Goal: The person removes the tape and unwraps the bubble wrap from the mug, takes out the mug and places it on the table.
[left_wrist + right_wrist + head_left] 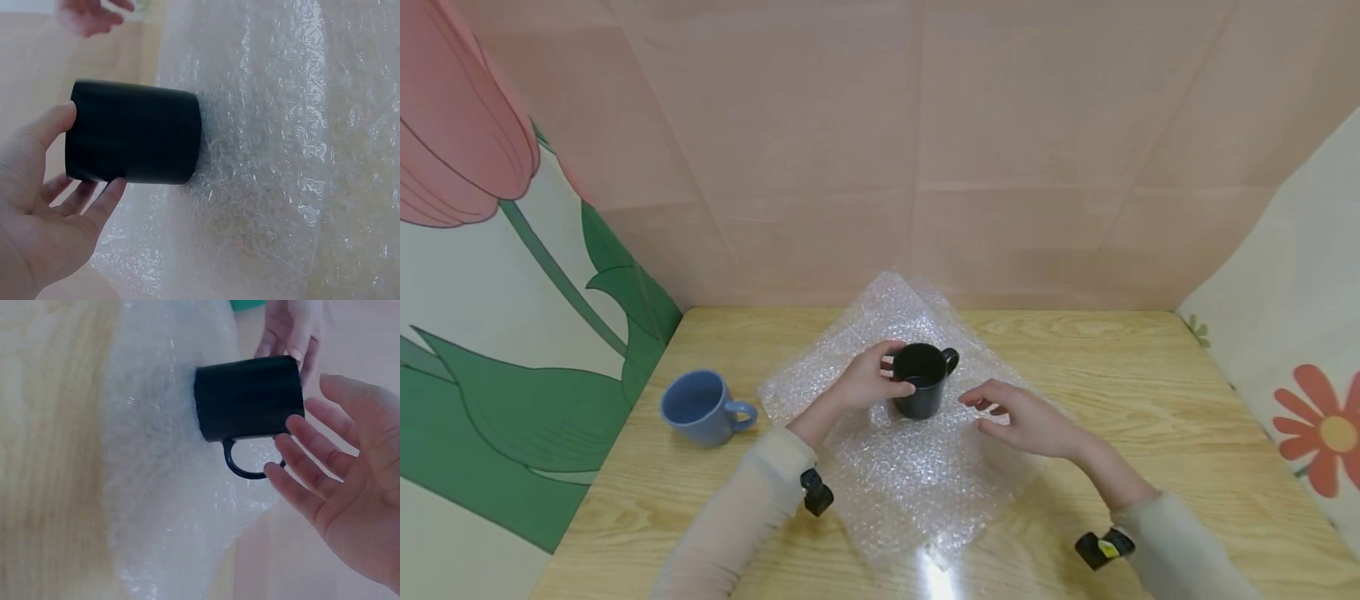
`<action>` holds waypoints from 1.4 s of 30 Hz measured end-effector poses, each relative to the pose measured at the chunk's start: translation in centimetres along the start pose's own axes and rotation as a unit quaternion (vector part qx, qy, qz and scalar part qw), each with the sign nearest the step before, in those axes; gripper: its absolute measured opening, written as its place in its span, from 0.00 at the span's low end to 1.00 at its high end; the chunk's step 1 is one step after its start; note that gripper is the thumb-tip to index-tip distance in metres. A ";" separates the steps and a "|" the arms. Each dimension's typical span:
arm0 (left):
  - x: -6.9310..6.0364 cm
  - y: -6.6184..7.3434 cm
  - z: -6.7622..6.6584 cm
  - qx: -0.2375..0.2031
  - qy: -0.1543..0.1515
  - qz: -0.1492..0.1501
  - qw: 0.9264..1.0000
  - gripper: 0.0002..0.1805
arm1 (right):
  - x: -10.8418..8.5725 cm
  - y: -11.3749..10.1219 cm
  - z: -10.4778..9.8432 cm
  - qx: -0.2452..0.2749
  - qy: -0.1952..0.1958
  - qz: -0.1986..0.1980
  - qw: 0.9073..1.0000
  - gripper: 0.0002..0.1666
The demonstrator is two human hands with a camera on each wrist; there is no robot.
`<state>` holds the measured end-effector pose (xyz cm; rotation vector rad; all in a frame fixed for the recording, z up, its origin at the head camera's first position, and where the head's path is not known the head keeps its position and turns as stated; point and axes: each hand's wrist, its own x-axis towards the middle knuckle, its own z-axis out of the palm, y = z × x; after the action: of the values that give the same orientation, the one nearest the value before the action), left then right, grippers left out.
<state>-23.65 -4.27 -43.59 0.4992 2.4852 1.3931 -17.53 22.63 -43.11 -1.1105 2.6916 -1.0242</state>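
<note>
A black mug (919,392) stands upright on a sheet of bubble wrap (895,475), its handle pointing right and away. My left hand (868,379) grips the mug from its left side, near the rim. In the left wrist view the thumb and fingers of that hand (56,212) curl around the mug's dark wall (134,134). To the right of the mug, my right hand (1022,419) hovers over the wrap with its fingers loosely bent and nothing in them. The right wrist view shows the mug's handle (247,474) beyond those fingers.
A blue mug (703,408) sits on the wooden table (1120,367) at the left, its handle facing right. The bubble wrap lies turned like a diamond on the table. A pink backdrop (917,150) rises behind the table's far edge.
</note>
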 end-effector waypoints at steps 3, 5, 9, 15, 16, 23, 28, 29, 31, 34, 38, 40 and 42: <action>0.0 0.0 0.0 0.002 0.002 0.001 1.000 0.40 | 0.7 0.5 -0.4 0.010 0.020 -0.005 1.000 0.20; 0.0 -0.1 0.1 0.001 0.003 0.000 1.000 0.41 | 1.1 0.9 -0.7 0.015 0.034 -0.012 0.999 0.19; -0.1 -0.2 0.2 -0.005 0.005 0.000 1.000 0.41 | 1.8 1.5 -1.1 0.015 0.063 -0.017 0.998 0.19; -0.1 -0.4 0.2 -0.012 0.009 0.005 1.000 0.39 | 2.8 2.2 -1.5 0.019 0.091 -0.002 0.996 0.20; -0.2 -0.5 0.2 -0.015 0.010 0.005 1.000 0.39 | 2.9 2.3 -1.5 0.021 0.093 0.002 0.995 0.20; -0.4 -0.7 0.5 -0.035 0.022 0.003 0.999 0.38 | 3.9 2.7 -1.6 0.035 0.107 0.023 0.993 0.20; -0.5 -1.1 0.8 -0.050 0.021 -0.003 0.999 0.42 | 4.5 3.4 -1.3 0.057 0.110 0.034 0.992 0.22; -0.5 -1.2 0.9 -0.054 0.021 -0.004 0.998 0.43 | 4.7 3.5 -1.3 0.061 0.108 0.037 0.992 0.22; -0.5 -1.2 1.1 -0.059 0.021 -0.010 0.998 0.44 | 4.9 4.3 -1.0 0.068 0.107 0.039 0.991 0.22; -0.6 -1.3 1.4 -0.066 0.024 -0.010 0.997 0.44 | 5.4 4.8 -0.6 0.081 0.107 0.040 0.990 0.22; -0.7 -1.4 1.8 -0.071 0.030 -0.002 0.997 0.44 | 5.8 5.3 -0.1 0.090 0.106 0.052 0.989 0.23; -0.7 -1.5 2.0 -0.070 0.034 0.004 0.997 0.44 | 5.9 5.6 0.2 0.094 0.107 0.056 0.988 0.23; -0.7 -1.6 2.2 -0.067 0.038 0.009 0.997 0.44 | 6.1 5.9 0.4 0.100 0.109 0.059 0.987 0.23</action>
<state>-22.46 -3.67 -46.07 0.4500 2.4295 1.6029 -25.52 21.53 -45.84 -0.8372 2.6983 -1.4314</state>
